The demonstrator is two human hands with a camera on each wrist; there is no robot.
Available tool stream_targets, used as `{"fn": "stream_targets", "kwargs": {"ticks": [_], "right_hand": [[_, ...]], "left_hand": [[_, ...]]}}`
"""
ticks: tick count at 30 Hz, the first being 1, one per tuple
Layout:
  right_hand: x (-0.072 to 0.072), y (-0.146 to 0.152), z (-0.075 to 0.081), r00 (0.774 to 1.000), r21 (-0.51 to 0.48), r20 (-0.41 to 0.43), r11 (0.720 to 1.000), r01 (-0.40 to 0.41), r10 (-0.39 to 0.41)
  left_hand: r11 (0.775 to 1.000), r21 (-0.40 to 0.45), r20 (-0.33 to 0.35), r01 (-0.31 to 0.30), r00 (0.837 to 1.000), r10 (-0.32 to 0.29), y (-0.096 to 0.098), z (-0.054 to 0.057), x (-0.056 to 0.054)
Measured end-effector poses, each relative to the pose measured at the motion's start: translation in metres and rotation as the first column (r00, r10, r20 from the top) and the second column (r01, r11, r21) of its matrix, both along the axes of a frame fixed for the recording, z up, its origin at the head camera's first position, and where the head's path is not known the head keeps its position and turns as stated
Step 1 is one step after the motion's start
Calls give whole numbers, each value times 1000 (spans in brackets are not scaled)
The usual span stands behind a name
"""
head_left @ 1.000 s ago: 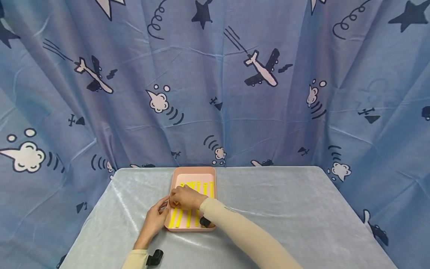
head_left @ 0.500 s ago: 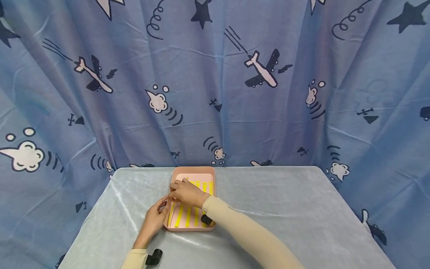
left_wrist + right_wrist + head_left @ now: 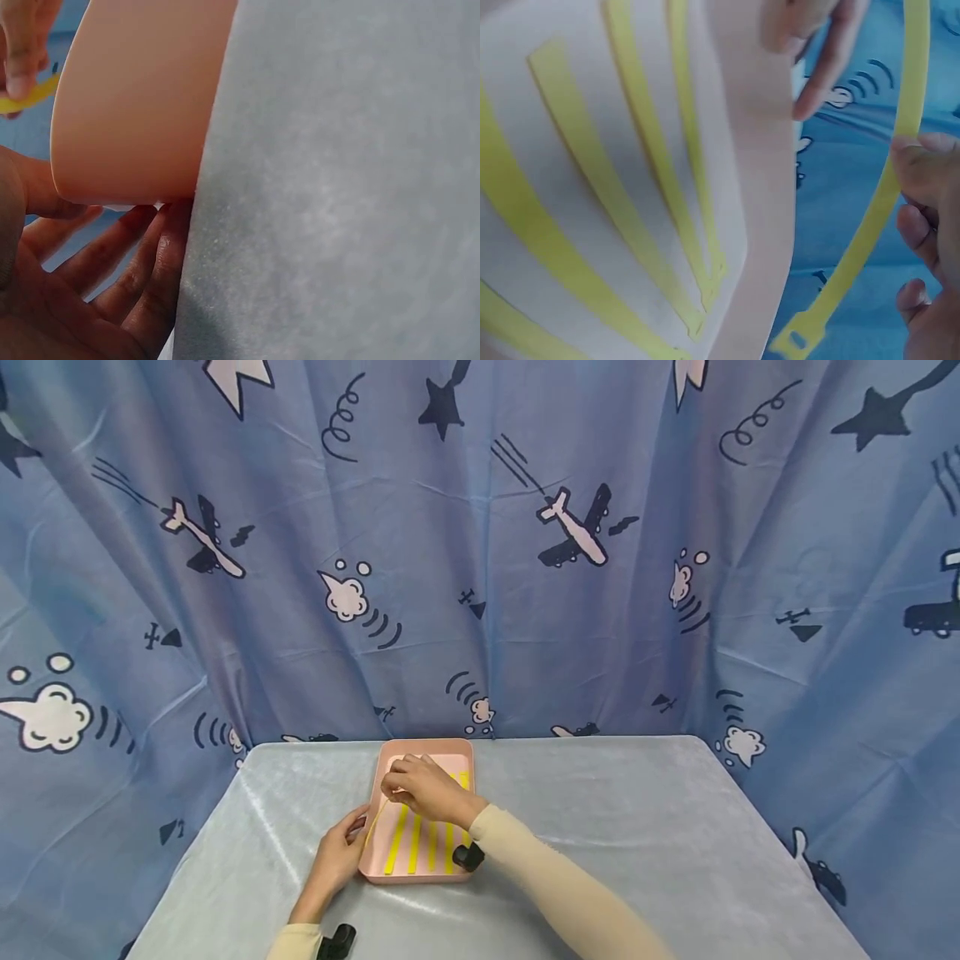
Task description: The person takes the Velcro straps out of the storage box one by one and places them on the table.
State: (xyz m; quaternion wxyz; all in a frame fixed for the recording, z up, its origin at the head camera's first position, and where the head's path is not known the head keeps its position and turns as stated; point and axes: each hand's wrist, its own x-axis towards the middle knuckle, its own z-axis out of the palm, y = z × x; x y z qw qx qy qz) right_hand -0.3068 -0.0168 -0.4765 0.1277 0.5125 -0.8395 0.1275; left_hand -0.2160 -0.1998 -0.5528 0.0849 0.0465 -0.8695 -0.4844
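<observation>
Seemingly, left hand grips one tray holding five straps, right hand one strap.

Even light, sheen on tablecloth, shadowed left hand (wrist views hazy)
</observation>
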Motion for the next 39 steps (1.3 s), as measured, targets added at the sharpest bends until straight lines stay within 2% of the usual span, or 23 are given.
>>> {"fn": "stream_targets", "kwargs": {"ticks": [7, 12, 16, 22, 24, 30, 37, 39], "right_hand": [[5, 13, 3, 996, -91, 85, 995, 45, -37], [8, 21, 3, 991, -200, 136, 979, 31, -3], [11, 25, 2, 981, -318, 192, 947, 45, 18], [12, 30, 4, 958, -459, 286, 882, 113, 27], [12, 33, 6, 942, -485, 333, 863, 142, 33], [14, 43, 8, 875, -549, 479, 801, 238, 69], [19, 49, 4, 798, -548, 602, 735, 401, 14], [19, 52, 5, 786, -552, 618, 713, 432, 2]], "left_hand": [[1000, 11, 24, -1, 1000, 1, 0, -2, 0], [1000, -3, 23, 0, 1000, 0, 0, -2, 1], [1000, -3, 30, 5, 1000, -5, 0, -2, 4], [1000, 18, 35, -8, 999, 8, -1, -2, 5], [1000, 23, 42, -6, 999, 5, -2, -1, 5], [1000, 21, 53, -2, 999, 1, -1, 0, 3], [1000, 25, 44, -1, 999, 0, -1, -2, 4], [1000, 29, 53, -1, 999, -1, -1, -2, 3]]}}
